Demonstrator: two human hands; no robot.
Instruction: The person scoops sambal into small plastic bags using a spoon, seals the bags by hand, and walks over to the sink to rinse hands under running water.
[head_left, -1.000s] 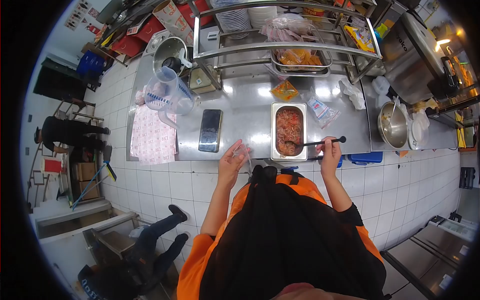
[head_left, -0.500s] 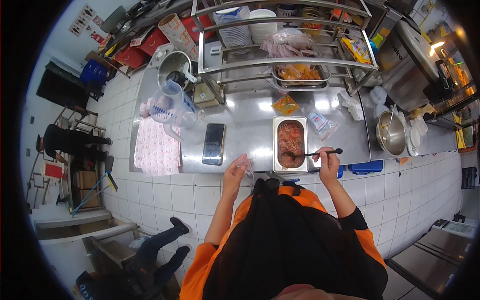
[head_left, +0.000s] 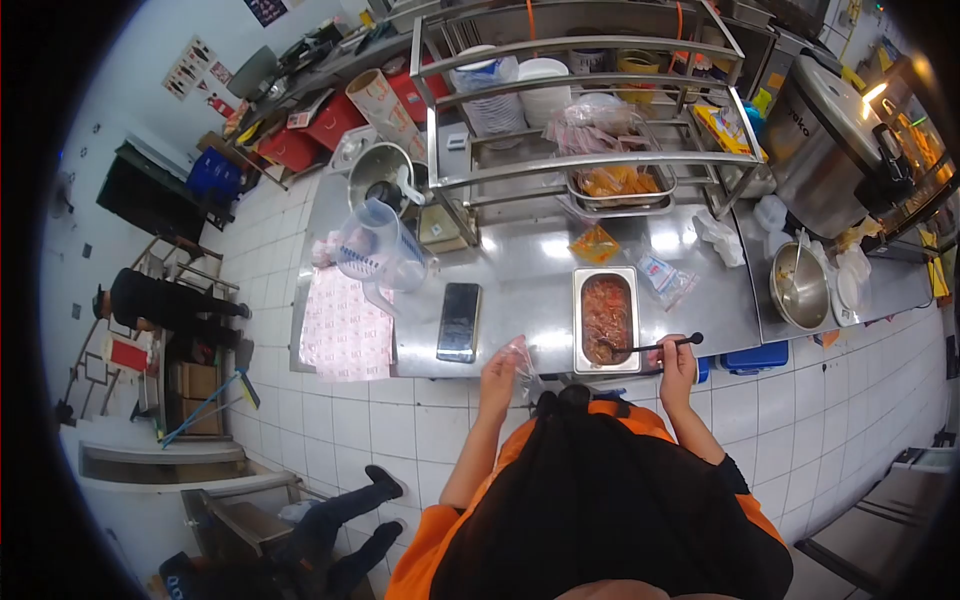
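Observation:
My left hand pinches a clear plastic bag just off the front edge of the steel counter. In my right hand is the handle of a black spoon. The spoon's bowl end dips into chunky reddish-brown food near the front of a rectangular steel pan. Behind the pan lies a small flat bag of orange sauce. A printed plastic packet rests to the pan's right, and a black phone lies left of it.
A clear measuring jug stands by printed paper sheets at left. A steel rack spans the back, with a pan of orange bags. A steel mixing bowl sits at right. Other people are at left.
The view has shifted, so the counter and everything on it appear further right and lower. Both hands keep their holds, and the spoon's end stays in the food.

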